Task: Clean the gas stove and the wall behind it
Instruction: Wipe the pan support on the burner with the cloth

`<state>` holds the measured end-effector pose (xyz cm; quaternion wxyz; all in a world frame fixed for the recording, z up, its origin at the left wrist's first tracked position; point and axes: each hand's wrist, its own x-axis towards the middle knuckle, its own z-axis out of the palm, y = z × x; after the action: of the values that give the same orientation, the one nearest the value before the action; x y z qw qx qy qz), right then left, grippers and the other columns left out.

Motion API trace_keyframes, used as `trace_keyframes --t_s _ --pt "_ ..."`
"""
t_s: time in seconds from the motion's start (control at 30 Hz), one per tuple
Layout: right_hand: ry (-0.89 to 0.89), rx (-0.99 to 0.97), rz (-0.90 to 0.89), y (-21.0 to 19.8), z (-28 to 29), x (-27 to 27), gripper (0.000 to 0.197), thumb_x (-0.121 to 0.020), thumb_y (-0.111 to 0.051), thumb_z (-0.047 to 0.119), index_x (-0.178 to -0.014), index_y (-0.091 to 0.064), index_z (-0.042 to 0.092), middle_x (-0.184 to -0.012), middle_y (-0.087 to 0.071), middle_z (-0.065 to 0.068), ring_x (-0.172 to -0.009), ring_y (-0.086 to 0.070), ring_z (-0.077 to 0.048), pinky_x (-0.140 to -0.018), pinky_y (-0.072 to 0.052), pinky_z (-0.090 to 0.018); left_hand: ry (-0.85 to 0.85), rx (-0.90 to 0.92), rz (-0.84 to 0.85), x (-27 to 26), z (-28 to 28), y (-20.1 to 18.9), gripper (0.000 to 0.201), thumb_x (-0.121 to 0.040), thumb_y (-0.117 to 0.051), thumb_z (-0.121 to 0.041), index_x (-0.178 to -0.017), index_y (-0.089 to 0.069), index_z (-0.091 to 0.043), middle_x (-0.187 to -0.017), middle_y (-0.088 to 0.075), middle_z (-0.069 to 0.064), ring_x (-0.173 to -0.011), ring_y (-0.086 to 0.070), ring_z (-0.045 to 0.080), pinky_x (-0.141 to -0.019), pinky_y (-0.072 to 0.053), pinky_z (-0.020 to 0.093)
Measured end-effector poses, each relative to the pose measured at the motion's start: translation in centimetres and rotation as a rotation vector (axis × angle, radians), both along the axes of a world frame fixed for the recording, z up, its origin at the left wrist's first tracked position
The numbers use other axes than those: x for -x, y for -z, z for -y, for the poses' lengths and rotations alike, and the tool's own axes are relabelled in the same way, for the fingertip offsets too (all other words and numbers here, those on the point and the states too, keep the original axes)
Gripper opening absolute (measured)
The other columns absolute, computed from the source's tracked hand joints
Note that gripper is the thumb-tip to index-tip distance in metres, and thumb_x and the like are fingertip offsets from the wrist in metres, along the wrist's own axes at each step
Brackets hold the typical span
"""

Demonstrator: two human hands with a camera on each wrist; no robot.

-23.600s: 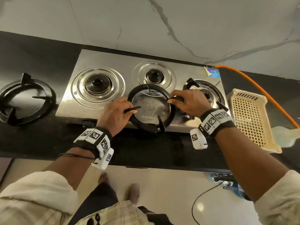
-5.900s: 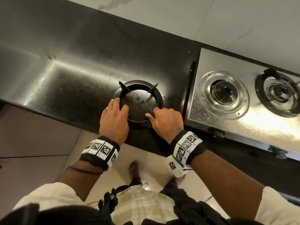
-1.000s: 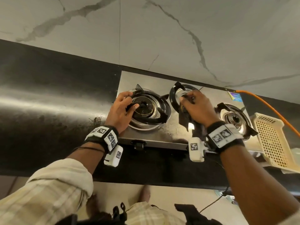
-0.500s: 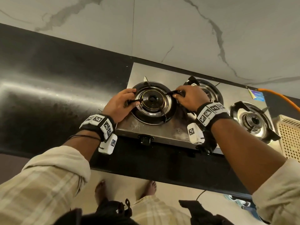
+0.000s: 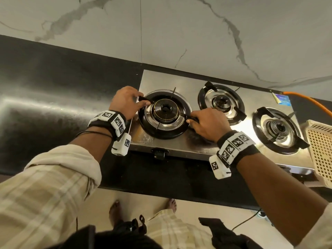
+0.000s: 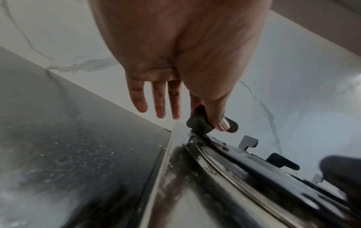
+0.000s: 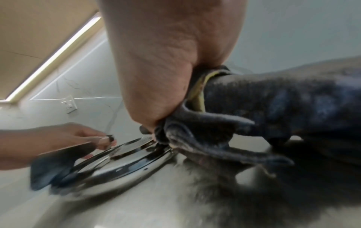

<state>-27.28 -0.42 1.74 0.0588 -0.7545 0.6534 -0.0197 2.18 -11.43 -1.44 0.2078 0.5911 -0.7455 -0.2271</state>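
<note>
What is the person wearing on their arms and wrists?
Each wrist has a black band covered in white tags with black square patterns, and a small white box hangs under it. The left wrist also has thin black cords. Rolled-up cream checked sleeves cover the upper arms.

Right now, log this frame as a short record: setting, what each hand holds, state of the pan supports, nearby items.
setting: steel gas stove on black counter, marble wall behind
left hand: pinches a prong of the left pan support
right hand: grips the same support's opposite prong, dark cloth bunched in palm
pan supports: one on each of three burners
nearby: cream basket, orange hose
</note>
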Motion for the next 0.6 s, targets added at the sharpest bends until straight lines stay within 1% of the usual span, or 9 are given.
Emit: trace_keyframes --t_s 0.07,0.13,0.2,0.3,0.37,0.4,0.47,0.53,0.6 --pt "0.049 0.017 -0.026 0.3 -0.8 -0.9 0.032 -0.105 -0.051 0.047 -0.101 -0.074 0.025 -0.073 -0.060 0.008 -0.067 -0.058 -0.013 -0.064 -0.042 -0.028 -0.012 0.019 0.049 0.1 -0.3 0.2 0.058 -0.090 -0.074 -0.052 -0.137 -0.066 -0.019 -0.143 -0.055 0.004 -0.132 -0.053 0.024 -0.109 -0.048 0.047" --pt "0.108 0.000 -0.032 0.5 -1.3 -1.8 0.033 -0.106 -0.049 0.045 -0.101 -0.073 0.023 -0.074 -0.061 0.007 -0.069 -0.059 -0.014 -0.066 -0.046 -0.029 -0.027 0.071 0.017 0.2 -1.4 0.0 0.059 -0.091 -0.072 -0.052 -0.139 -0.061 -0.021 -0.142 -0.052 0.003 -0.130 -0.053 0.024 -0.107 -0.049 0.047" --pt "0.150 0.000 -0.049 0.7 -1.7 -2.7 0.033 -0.106 -0.050 0.045 -0.101 -0.073 0.022 -0.077 -0.063 0.005 -0.072 -0.061 -0.015 -0.068 -0.049 -0.030 -0.017 0.130 -0.038 0.3 -3.1 -0.5 0.048 -0.092 -0.068 -0.056 -0.124 -0.065 -0.019 -0.132 -0.055 0.000 -0.119 -0.055 0.018 -0.099 -0.051 0.038" --pt "0.167 0.003 -0.057 0.8 -2.2 -4.0 0.033 -0.105 -0.052 0.045 -0.099 -0.072 0.020 -0.082 -0.066 0.001 -0.076 -0.063 -0.017 -0.070 -0.051 -0.030 0.097 0.065 -0.035 0.4 -6.2 -0.8 0.047 -0.090 -0.058 -0.069 -0.099 -0.067 -0.023 -0.108 -0.061 -0.007 -0.100 -0.055 0.010 -0.087 -0.045 0.028" --pt "0.155 -0.030 -0.045 0.7 -2.5 -4.9 0.033 -0.104 -0.053 0.047 -0.098 -0.070 0.019 -0.083 -0.065 0.001 -0.079 -0.065 -0.017 -0.076 -0.055 -0.033 0.167 0.056 0.022 0.1 -7.8 -0.5 0.045 -0.088 -0.061 -0.069 -0.092 -0.067 -0.024 -0.097 -0.063 -0.010 -0.094 -0.055 0.008 -0.083 -0.043 0.024" --pt "0.149 -0.060 -0.034 0.7 -2.4 -5.2 0.034 -0.103 -0.053 0.049 -0.097 -0.070 0.019 -0.082 -0.064 0.001 -0.079 -0.064 -0.017 -0.078 -0.057 -0.034 0.182 0.077 0.042 -0.1 -8.3 -0.1 0.040 -0.087 -0.067 -0.063 -0.093 -0.070 -0.023 -0.096 -0.065 -0.009 -0.096 -0.056 0.009 -0.084 -0.042 0.023" --pt "0.153 -0.129 0.039 0.4 -1.8 -5.4 0.046 -0.102 -0.051 0.059 -0.086 -0.067 0.019 -0.075 -0.063 0.002 -0.072 -0.064 -0.014 -0.073 -0.058 -0.034 0.168 0.105 0.031 -0.5 -8.7 0.2 0.022 -0.089 -0.076 -0.039 -0.100 -0.075 -0.019 -0.101 -0.071 -0.005 -0.097 -0.060 0.011 -0.087 -0.048 0.025" --pt "0.181 -0.147 0.141 -0.2 -0.5 -4.8 0.057 -0.100 -0.046 0.069 -0.077 -0.065 0.021 -0.067 -0.063 0.003 -0.064 -0.063 -0.012 -0.065 -0.056 -0.031 0.153 0.126 0.012 -0.6 -8.7 0.3 0.012 -0.092 -0.074 -0.020 -0.103 -0.078 -0.017 -0.101 -0.073 -0.005 -0.092 -0.063 0.010 -0.088 -0.056 0.031" --pt "0.209 -0.060 0.185 -0.7 1.4 -3.5 0.049 -0.100 -0.049 0.068 -0.087 -0.068 0.025 -0.074 -0.066 0.006 -0.070 -0.065 -0.010 -0.067 -0.055 -0.030 0.150 0.142 -0.005 -0.4 -8.6 0.4 0.012 -0.093 -0.072 -0.015 -0.104 -0.079 -0.016 -0.099 -0.074 -0.004 -0.088 -0.064 0.011 -0.087 -0.057 0.032"
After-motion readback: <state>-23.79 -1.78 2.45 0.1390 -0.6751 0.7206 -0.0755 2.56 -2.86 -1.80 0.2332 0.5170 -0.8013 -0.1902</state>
